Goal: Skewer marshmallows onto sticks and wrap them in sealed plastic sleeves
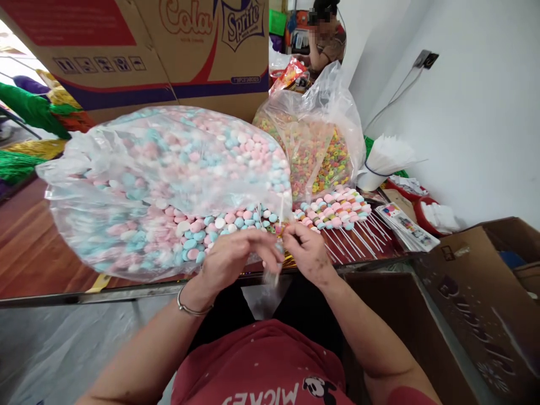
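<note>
My right hand (310,253) is closed in a pinch beside a white candy stick (282,209) that rises from its fingertips. Colourful gummy rings (275,229) show between the two hands. My left hand (240,254) reaches in from the left; its bent fingers are smeared by motion, and a pale blur (272,277) below them cannot be made out. Just beyond lies a large clear bag (169,163) of pink, blue and white marshmallow candies (198,236), some showing at its mouth. To the right, finished candy skewers (341,209) lie in rows, their white sticks pointing toward me.
Behind stand a bag of gummy rings (323,152) and a large cola carton (169,62). At right are a cup of white sticks (373,177), a stack of printed packets (405,228), red baskets (434,216) and an open carton (476,298). Another person (327,39) sits farther back.
</note>
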Motion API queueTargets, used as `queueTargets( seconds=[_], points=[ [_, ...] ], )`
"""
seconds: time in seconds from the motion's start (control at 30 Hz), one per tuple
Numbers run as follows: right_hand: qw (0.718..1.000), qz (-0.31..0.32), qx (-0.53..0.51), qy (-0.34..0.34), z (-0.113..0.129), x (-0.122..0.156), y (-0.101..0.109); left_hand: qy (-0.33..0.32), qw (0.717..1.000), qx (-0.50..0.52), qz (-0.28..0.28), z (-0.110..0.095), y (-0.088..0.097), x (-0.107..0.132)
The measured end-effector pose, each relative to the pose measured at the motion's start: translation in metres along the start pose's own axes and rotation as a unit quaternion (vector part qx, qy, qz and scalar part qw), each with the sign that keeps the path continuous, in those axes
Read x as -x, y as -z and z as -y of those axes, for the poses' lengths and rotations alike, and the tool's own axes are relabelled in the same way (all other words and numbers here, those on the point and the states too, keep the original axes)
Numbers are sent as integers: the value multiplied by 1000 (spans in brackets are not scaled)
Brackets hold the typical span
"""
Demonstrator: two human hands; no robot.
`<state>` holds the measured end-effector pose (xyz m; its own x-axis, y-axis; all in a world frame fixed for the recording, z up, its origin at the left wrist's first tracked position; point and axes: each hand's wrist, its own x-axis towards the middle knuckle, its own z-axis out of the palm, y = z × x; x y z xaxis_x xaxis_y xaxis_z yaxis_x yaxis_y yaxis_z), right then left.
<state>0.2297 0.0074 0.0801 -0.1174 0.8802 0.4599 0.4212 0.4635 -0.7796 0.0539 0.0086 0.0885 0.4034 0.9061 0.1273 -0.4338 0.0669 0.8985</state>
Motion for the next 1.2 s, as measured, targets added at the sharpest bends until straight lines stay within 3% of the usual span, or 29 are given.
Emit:
queueTargets(
  seconds=[0.07, 0.13, 0.2, 0.27, 0.43, 0.53, 0.73, 0.97, 1.07, 1.2],
  points=[
    [992, -48, 83, 82, -4, 0, 0, 107, 994, -6, -1, -1, 3, 0],
    [970, -59, 143, 189, -3, 2, -1, 182, 981, 43, -41, -1, 2, -3],
    [948, -34, 171, 268, -1, 5, -4, 186, 974, 111, -59, -3, -3, -9],
    [938, -12, 179, 298, 1, 8, -6, 132, 977, 143, -87, -7, -9, -15],
    [955, 19, 187, 230, 4, 15, -13, 17, 968, 151, -200, -11, -23, -21],
    [948, 8, 248, 199, 7, 22, -21, -37, 958, 160, -235, -5, -27, -22],
    [923, -28, 320, 210, -8, 25, -27, -67, 959, 159, -224, -2, -24, -24],
    [923, -71, 298, 235, -28, 22, -6, -65, 954, 149, -253, -15, 2, -33],
    [921, -79, 305, 230, -31, 21, 0, -50, 961, 145, -228, -14, 3, -32],
    [929, -64, 301, 204, -29, 19, 9, -37, 973, 62, -219, -10, 3, -29]
  ],
)
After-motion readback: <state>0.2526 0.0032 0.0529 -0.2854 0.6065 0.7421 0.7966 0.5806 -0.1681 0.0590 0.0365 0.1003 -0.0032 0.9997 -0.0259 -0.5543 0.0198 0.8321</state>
